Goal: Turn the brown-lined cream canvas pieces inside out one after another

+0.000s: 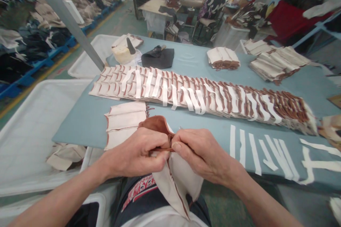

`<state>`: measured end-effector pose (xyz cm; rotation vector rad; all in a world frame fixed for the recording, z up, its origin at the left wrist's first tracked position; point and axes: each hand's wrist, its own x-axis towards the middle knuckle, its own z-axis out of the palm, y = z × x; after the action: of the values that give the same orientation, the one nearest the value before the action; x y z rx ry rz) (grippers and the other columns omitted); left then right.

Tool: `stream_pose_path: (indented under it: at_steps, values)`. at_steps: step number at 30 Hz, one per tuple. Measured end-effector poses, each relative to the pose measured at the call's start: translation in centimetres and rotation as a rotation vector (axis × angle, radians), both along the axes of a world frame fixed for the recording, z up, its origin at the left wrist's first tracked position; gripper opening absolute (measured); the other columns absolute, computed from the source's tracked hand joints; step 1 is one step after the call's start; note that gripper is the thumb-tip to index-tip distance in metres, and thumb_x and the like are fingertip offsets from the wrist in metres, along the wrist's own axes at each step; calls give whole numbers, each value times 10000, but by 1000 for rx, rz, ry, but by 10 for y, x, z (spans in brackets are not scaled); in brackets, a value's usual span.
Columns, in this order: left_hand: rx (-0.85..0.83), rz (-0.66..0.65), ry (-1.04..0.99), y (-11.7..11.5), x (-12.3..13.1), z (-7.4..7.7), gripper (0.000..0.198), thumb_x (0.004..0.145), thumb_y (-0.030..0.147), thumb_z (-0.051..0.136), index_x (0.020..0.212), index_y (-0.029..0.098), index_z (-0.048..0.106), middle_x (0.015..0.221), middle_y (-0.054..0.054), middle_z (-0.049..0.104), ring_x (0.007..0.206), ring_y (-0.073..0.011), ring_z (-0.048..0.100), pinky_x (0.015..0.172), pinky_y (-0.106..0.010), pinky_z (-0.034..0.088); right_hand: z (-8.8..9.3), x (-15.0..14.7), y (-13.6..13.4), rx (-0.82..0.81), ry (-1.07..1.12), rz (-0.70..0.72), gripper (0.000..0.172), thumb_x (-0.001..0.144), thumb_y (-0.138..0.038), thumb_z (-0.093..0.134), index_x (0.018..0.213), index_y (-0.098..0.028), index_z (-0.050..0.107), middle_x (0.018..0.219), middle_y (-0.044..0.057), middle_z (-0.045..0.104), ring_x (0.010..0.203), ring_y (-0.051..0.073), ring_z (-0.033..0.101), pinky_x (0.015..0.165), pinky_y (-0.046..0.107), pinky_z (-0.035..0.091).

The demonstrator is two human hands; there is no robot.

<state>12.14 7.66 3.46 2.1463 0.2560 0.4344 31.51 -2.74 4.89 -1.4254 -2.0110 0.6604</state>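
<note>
My left hand (149, 149) and my right hand (197, 154) meet in front of my body. Both are closed in a pinch on one leather piece (183, 177), brown on one face and off-white on the other. Its brown part stands up above my fingers, while the pale part hangs down toward my lap. Fingertips hide the exact spot they grip. Just beyond my left hand lies a flat stack of pale panels (125, 120) with brown edges. A long row of overlapping pale and brown pieces (170, 88) stretches across the table behind, with white strips on it.
Loose white strips (254, 152) lie on the blue-grey table (82, 120) at right. A tape roll (124, 53), a black piece (158, 58) and more stacks (223, 57) sit farther back. White bins (39, 113) stand at left, beside a slanted metal post (71, 17). A person sits in the background.
</note>
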Motion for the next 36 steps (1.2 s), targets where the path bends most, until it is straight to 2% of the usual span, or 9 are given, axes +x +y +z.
stream_pose_path:
  at_steps: [4,8,11,13,16,20,24,29,36]
  values:
    - [-416,63,-79,-17,-1,-15,263,847,153,536,621,188,405,573,69,352,528,-75,303,507,-226,237,-14,-3,0,27,110,42,391,1089,-336,409,752,-199,552,644,-13,549,584,127,477,605,265,332]
    - [-868,113,-263,-39,4,-29,362,924,371,609,653,180,462,603,40,458,546,-91,365,513,-220,296,-37,-12,1,-29,489,23,458,1061,-495,470,707,-208,509,603,-44,481,535,105,418,545,240,333]
    - [-992,139,-413,-51,11,-30,425,927,425,653,656,184,430,621,44,447,559,-91,367,533,-215,321,-52,-18,-2,-35,715,-23,496,1022,-586,517,695,-216,480,581,-65,425,502,98,359,496,237,306]
    - [-904,137,-405,-53,13,-24,413,951,406,633,664,183,437,626,51,421,565,-90,353,544,-212,320,-57,-19,-5,-10,746,-63,495,1020,-590,525,700,-216,477,593,-64,432,509,97,364,501,236,314]
    - [-591,105,-229,-47,9,-7,313,986,278,555,699,178,478,648,53,415,584,-92,360,558,-210,318,-54,-13,-12,10,714,-101,494,1020,-589,529,707,-207,508,616,-49,478,538,104,408,529,239,344]
    - [-156,39,-54,-37,0,8,217,963,138,510,751,180,510,670,54,468,615,-93,422,605,-213,337,-37,0,-21,-30,567,-55,478,1028,-590,505,794,-185,605,629,-36,526,534,109,421,514,240,332]
    - [136,40,5,-34,-1,10,173,983,145,535,816,177,566,743,28,592,690,-114,528,664,-233,367,-17,8,-27,-30,356,-2,535,1077,-592,371,883,-176,645,704,0,609,613,135,536,606,261,404]
    - [283,-10,-27,-33,8,15,215,1026,182,554,811,183,561,732,31,606,675,-111,549,654,-224,378,1,16,-26,28,229,27,522,1099,-540,357,866,-175,649,769,25,635,711,155,574,690,275,414]
    - [261,12,-106,-30,13,14,330,1039,308,586,740,174,547,654,41,585,597,-94,511,588,-213,349,1,20,-23,-146,289,40,387,1024,-392,567,708,-172,609,579,-65,477,529,86,408,526,221,308]
